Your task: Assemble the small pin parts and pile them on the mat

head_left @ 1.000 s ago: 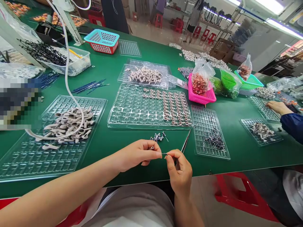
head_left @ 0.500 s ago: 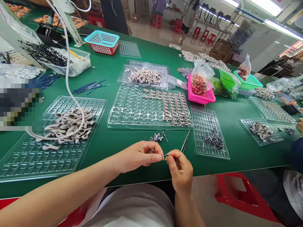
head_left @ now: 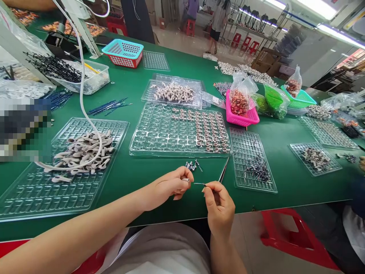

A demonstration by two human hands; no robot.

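My left hand (head_left: 175, 184) is closed around a small beige earbud shell (head_left: 186, 180), whose tube end sticks out by the thumb. Between the fingertips of my right hand (head_left: 219, 201) is a small dark part with thin wire leads (head_left: 199, 184); the leads point left toward the shell. The part's body is mostly covered by the fingers. Just beyond my hands lies a little pile of small wired parts (head_left: 194, 165). Metal tweezers (head_left: 224, 170) rest behind my right hand. Ahead, a clear moulded tray (head_left: 159, 133) holds rows of beige pieces on its right side.
Beige shells (head_left: 85, 150) are heaped on a clear tray at left, under a white cable (head_left: 81, 76). Wired parts (head_left: 258, 167) lie on a tray at right. A pink basket (head_left: 242, 116) holds a bag of copper-coloured pieces. A red stool (head_left: 296, 236) stands at right.
My hands have drawn slightly apart, the left one moving left and turning. More of the thin leads shows between them.
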